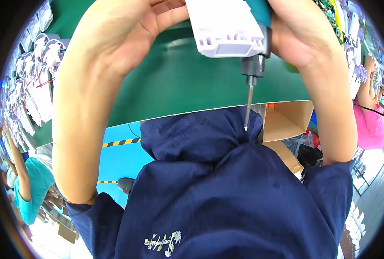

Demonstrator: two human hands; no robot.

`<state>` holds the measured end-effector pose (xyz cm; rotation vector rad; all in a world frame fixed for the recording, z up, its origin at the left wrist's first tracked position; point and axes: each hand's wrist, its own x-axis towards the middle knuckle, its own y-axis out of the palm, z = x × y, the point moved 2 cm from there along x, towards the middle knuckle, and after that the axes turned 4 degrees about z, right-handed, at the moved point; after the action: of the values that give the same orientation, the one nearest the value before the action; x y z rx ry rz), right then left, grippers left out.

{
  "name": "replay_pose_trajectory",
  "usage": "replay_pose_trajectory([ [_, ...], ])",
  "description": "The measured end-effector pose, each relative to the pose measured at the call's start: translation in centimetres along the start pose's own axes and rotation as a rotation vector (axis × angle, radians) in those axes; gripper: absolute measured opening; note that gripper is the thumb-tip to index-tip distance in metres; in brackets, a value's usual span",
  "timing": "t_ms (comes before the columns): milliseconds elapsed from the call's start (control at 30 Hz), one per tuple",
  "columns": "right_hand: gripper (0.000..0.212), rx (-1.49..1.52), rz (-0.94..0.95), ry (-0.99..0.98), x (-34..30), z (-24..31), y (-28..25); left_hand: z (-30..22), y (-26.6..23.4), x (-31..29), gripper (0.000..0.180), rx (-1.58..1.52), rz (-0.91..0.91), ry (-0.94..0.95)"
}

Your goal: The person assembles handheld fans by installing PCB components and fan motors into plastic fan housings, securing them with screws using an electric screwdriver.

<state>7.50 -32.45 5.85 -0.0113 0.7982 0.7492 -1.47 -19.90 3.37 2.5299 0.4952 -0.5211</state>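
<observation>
At the top of the head view, my left hand has its fingers closed against the edge of a white plastic housing, whose near end shows ribs and a recess. My right hand wraps round an electric screwdriver with a teal body and dark grey nose; its fingers are mostly hidden behind the tool. The screwdriver's long bit points down toward me, past the table edge. A small bright piece, apparently a screw, sits at the bit's tip. The housing overlaps the screwdriver body in the picture; whether they touch I cannot tell.
A green-topped table lies under my hands. Many white plastic parts crowd its left side, with green circuit boards at the upper right. Below the edge stands an open cardboard box. Other people sit at left and right.
</observation>
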Motion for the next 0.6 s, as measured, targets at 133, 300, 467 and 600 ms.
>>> replay_pose_trajectory([
  [133,0.023,-0.007,-0.142,0.002,-0.7,0.8,1.8,0.2,-2.6,0.0,0.033,-0.102,0.224,-0.101],
  [300,0.025,-0.005,-0.037,-0.068,-0.5,1.1,1.3,-1.0,-0.6,-0.5,0.025,-0.106,0.07,-0.05],
  [467,0.027,0.008,-0.071,-0.017,-0.8,1.1,1.4,-0.5,-0.8,-0.5,0.031,-0.179,0.162,-0.083],
  [600,0.027,-0.065,-0.138,-0.052,-1.5,1.4,2.4,-1.4,0.0,-1.2,0.026,-0.141,0.008,-0.119],
])
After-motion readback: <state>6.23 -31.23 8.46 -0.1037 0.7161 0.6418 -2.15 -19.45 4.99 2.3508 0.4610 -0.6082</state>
